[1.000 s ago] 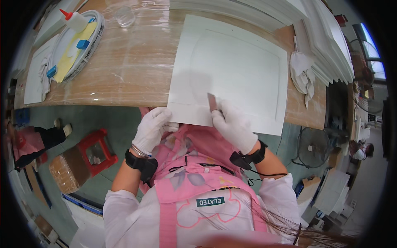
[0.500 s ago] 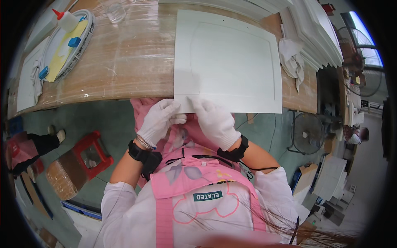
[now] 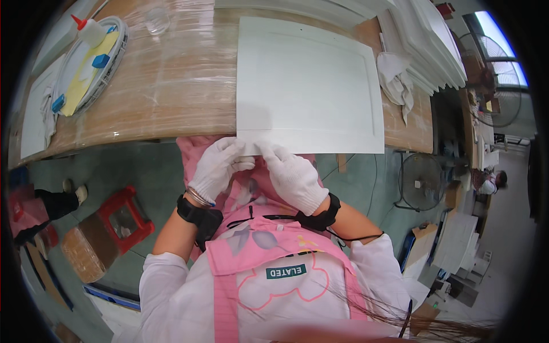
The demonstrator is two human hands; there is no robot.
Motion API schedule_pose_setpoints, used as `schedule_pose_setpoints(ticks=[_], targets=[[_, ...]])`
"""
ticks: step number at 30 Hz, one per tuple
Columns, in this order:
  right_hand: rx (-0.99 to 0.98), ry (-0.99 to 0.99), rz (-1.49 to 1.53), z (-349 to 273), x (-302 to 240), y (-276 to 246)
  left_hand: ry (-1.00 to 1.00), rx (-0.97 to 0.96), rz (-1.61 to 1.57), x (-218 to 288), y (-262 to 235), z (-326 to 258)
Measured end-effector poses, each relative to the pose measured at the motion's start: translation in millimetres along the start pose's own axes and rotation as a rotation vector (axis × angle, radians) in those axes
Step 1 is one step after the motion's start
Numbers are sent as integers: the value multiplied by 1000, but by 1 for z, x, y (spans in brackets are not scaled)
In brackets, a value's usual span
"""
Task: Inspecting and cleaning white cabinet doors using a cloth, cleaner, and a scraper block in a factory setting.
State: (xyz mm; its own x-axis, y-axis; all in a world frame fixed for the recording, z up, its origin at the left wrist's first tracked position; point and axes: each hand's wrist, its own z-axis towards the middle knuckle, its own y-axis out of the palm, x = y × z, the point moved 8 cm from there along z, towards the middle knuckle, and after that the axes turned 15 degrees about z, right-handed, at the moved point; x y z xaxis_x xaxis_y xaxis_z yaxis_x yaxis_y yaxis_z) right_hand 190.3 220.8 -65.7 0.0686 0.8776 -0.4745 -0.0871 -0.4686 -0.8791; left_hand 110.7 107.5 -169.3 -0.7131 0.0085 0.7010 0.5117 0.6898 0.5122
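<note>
Evidently both gloved hands meet the near edge of the white panel (image 3: 309,86), which lies flat on the film-wrapped brown table (image 3: 166,103), its near edge reaching out past the tabletop. At the panel's near left corner, the left hand (image 3: 219,164) is closed narrowly, its upper fingertips over the corner and its lower fingers curled below the edge. Just to the right along that same edge, the right hand (image 3: 293,176) has its fingers bunched close together, fingertips touching the panel's face; whether they pinch anything is hidden, so I cannot tell. Most of the panel stretches beyond the hands and to the right of them.

Well left of the panel sits a round white tray (image 3: 118,51) bearing a yellow sheet (image 3: 77,91), blue blocks (image 3: 100,61) and a white bottle (image 3: 91,34) with a red tip. Just right of the panel lies a crumpled white cloth (image 3: 394,74), with stacked white boards (image 3: 420,46) beyond it.
</note>
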Motion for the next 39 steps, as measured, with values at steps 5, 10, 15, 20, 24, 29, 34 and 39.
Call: schedule_pose_setpoints(ticks=[5,10,15,20,24,29,34,39], targets=[[157,275,39,-2,40,-21,16,-17,-15,-1,2,-1],[125,229,72,-5,29,-18,39,-2,6,1,9,-2],[330,359,25,-23,66,-47,6,-67,-7,-7,20,5],[268,341,12,-16,58,-37,17,-92,10,-10,29,10],[351,275,174,-21,75,-48,45,-89,-20,-10,26,10],[165,554,73,-24,62,-34,28,-74,-7,-10,31,10],[373,416,635,-29,90,-44,33,-78,2,-11,35,12],[483,627,2014,-49,146,-49,12,-95,10,-12,32,12]])
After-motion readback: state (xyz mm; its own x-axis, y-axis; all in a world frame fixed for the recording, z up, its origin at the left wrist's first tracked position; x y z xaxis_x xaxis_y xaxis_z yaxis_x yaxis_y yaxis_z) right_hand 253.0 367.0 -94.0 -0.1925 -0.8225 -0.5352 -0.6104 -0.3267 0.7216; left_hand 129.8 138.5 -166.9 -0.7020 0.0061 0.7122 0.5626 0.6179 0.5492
